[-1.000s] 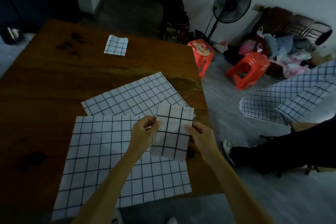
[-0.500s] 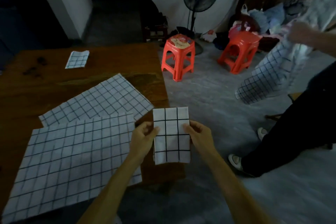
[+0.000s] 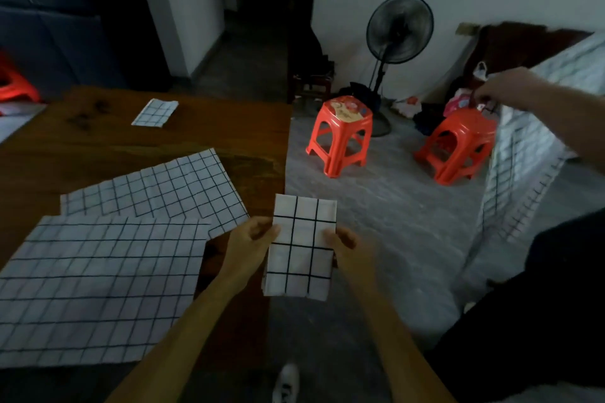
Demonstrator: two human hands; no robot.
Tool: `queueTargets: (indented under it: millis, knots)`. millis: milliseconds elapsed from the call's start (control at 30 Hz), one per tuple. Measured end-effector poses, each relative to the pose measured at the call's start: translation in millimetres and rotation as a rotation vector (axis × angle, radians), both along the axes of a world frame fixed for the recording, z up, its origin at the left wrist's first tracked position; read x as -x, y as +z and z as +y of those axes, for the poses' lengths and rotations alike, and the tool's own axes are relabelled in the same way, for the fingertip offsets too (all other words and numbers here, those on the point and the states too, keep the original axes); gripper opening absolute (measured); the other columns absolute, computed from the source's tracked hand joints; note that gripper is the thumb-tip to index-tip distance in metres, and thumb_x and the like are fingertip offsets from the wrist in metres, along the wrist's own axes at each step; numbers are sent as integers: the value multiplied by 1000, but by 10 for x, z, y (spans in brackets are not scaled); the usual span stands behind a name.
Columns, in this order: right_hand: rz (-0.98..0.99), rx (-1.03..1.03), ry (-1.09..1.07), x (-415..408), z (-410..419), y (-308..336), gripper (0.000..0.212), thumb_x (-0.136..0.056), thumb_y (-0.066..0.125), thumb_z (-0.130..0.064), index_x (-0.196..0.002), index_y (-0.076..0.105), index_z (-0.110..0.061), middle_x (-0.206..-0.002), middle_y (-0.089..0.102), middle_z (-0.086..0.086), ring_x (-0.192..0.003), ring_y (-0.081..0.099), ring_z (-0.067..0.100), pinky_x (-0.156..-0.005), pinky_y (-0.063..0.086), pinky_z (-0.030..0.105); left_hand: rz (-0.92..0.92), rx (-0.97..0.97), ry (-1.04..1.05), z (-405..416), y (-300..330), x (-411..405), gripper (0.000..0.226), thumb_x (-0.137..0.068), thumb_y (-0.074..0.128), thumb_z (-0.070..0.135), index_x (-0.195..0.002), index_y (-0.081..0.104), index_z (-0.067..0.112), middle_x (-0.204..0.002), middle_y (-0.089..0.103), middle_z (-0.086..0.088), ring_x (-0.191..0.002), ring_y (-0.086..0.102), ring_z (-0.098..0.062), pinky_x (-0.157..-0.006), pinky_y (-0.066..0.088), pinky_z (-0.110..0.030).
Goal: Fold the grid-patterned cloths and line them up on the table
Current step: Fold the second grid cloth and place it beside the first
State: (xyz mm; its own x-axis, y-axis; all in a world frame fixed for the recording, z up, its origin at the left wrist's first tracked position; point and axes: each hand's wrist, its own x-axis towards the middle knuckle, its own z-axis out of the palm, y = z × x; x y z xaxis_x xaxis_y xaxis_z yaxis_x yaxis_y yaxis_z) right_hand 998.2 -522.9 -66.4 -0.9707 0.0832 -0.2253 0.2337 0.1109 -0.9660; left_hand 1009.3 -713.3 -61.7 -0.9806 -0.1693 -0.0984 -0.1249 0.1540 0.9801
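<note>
Counting two folded cloths (image 3: pixel 300 245), two flat cloths (image 3: pixel 98 288).

I get one head-worn view, close above the table (image 3: pixel 98 147) corner, facing forward and down; the dim room past it is probably further off.

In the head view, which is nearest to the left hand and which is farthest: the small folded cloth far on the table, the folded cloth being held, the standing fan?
1. The held folded cloth, gripped by the left hand.
2. The small folded cloth, far on the table, to the left.
3. The standing fan, by the back wall, to the right.
</note>
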Motion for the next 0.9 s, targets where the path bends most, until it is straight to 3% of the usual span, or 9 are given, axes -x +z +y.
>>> queueTargets:
  millis: [133,267,433,633,767,900]
  knots:
    - [10,-90,83,656,57,-92,5,-91,63,-25,-95,66,-24,-93,70,-4,-88,69,15,-78,58,32,-1,-9,108,73,-243,570,14,-89,61,21,-103,64,20,-98,68,5,-91,65,-7,-77,53,-25]
    - [10,-129,133,1312,57,-99,7,-91,63,-23,-96,67,-20,-85,71,-6,-80,69,12,-72,59,28,9,-22,171,118,-443,1150,10,-89,61,21,-98,62,27,-94,65,12,-85,62,2,-69,47,-12]
    - [13,-205,201,2417,34,10,4,-88,67,-28,-90,70,-26,-86,74,-2,-81,71,16,-75,59,41,-12,-60,266,126,-388,2040,12,-91,59,19,-100,61,25,-94,63,10,-84,60,0,-63,45,-9]
    - [63,-137,319,3523,-219,179,10,-90,66,-24,-94,72,-18,-82,74,-5,-72,68,3,-58,50,13,-24,-30,337,-25,-162,2952,18,-91,58,17,-109,59,21,-100,61,10,-92,58,-3,-74,44,-15]
    - [22,-82,372,4269,-364,-43,13,-88,68,-26,-91,72,-14,-75,72,-8,-68,66,3,-58,47,13,-106,-37,441,-149,-274,3556,29,-89,62,20,-117,55,22,-105,60,10,-97,57,-5,-77,46,-17]
    - [-3,-42,431,5091,-480,-317,16,-87,68,-30,-94,72,-16,-85,74,-3,-77,68,7,-60,49,15,-177,-32,521,-149,-429,4233,35,-88,63,20,-121,51,23,-106,59,8,-92,61,-10,-66,53,-25]
